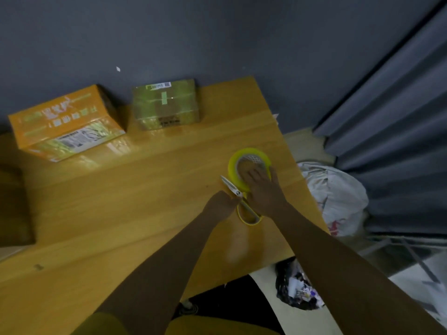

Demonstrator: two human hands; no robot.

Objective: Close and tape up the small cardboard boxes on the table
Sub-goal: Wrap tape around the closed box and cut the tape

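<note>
Two small cardboard boxes are seen at the far edge of the wooden bench (121,201), against the grey wall, well apart from both hands. The orange box (65,122) is set at the far left, tilted; white printed characters run across its top and a white barcode label is stuck on its near face, but none of the writing can be read. The brown box (167,105) is set just to its right, apart from it, its flaps shut and clear tape wrapped across it; a white barcode sticker is seen at its far edge, a green strip on top and a dark print on its near face, all too blurred to read.

Nearer, toward the right side of the bench, a roll of yellow tape (233,165) is laid flat. The right hand (262,189) is laid over the near part of the roll, with fingers spread and reaching into its core; whether the roll is gripped cannot be told. Just beside it, the scissors (233,188) are touched at the pivot by the left hand (221,205), whose fingers are curled; whether they are actually pinched cannot be told. The blades are pointed away to the left, the yellow handles toward the person
</note>
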